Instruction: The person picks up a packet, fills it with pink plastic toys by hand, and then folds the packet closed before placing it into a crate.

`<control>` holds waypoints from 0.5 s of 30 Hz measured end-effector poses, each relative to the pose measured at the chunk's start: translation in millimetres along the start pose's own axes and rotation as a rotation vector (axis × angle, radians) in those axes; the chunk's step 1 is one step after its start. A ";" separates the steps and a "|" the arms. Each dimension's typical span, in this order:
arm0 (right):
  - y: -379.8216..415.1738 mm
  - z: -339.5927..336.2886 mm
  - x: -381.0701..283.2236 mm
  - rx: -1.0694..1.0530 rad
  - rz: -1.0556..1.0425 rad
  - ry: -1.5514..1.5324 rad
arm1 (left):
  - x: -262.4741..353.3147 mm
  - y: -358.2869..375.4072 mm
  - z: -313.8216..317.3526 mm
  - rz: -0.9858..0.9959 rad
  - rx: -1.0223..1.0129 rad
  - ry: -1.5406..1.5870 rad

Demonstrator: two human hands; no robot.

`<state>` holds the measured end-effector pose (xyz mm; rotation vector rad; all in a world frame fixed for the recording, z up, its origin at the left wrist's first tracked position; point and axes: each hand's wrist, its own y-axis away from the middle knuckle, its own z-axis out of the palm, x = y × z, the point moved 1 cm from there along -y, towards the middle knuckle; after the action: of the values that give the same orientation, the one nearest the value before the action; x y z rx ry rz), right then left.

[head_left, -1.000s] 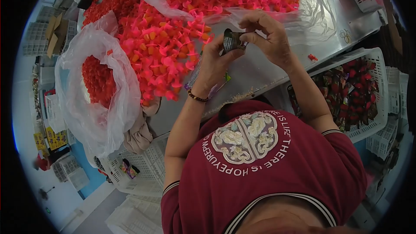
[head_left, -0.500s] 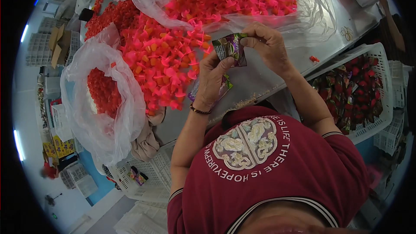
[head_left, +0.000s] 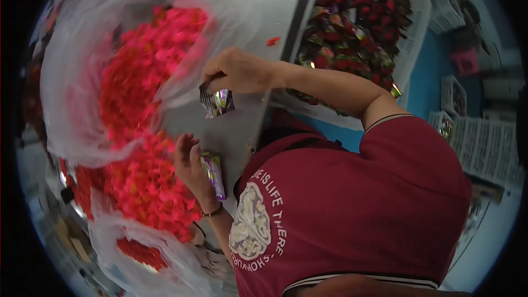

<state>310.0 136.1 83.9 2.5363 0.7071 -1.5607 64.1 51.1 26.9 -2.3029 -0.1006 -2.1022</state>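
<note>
My right hand (head_left: 239, 71) has its fingers closed on a small shiny packet (head_left: 219, 103), printed in dark, purple and green, and holds it over the metal table (head_left: 250, 58). My left hand (head_left: 193, 168), with a beaded bracelet at the wrist, holds nothing and its fingers are apart. Beside it a second purple and green packet (head_left: 214, 176) lies on the table, partly behind the hand. Left of both hands spreads a heap of bright pink and red pieces (head_left: 146, 187), blurred here.
A large clear plastic bag (head_left: 71, 88) surrounds the upper part of the heap. Another bag (head_left: 104, 236) holds red pieces (head_left: 142, 254). Right of the table edge stands a white crate (head_left: 415, 33) full of dark and red packets (head_left: 357, 33). One red piece (head_left: 273, 40) lies on the table.
The view has swung toward the crate. Both hands held the packet before; my left hand has let go, and my right hand has carried the packet away from it.
</note>
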 end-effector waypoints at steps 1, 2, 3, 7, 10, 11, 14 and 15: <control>16.6 -22.1 8.8 0.128 0.037 0.073 | -6.0 2.9 -4.0 -0.029 0.003 0.007; 32.8 -46.9 18.9 0.240 0.062 0.140 | -11.1 6.9 -8.6 -0.058 0.025 0.007; 52.0 -74.5 25.4 0.355 0.123 0.251 | -14.5 11.2 -11.2 -0.058 -0.006 0.012; 155.8 -193.8 68.0 0.725 0.223 0.878 | -24.2 22.2 -28.0 -0.071 0.016 -0.030; 246.9 -242.2 115.2 0.751 0.393 1.135 | -32.8 33.4 -39.3 -0.044 0.030 -0.063; 276.4 -242.9 135.7 0.746 0.434 1.189 | -34.4 36.8 -44.3 0.064 0.027 -0.249; 331.8 -214.2 166.3 0.542 0.613 1.323 | -31.7 47.9 -50.4 0.177 0.025 -0.587; 343.5 -200.0 168.8 0.405 0.731 1.303 | -30.5 52.8 -53.3 0.166 0.004 -0.736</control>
<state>683.6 -51.7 -23.9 3.2542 -0.5922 0.3138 11.6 -5.7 2.8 -2.8272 0.0744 -1.0941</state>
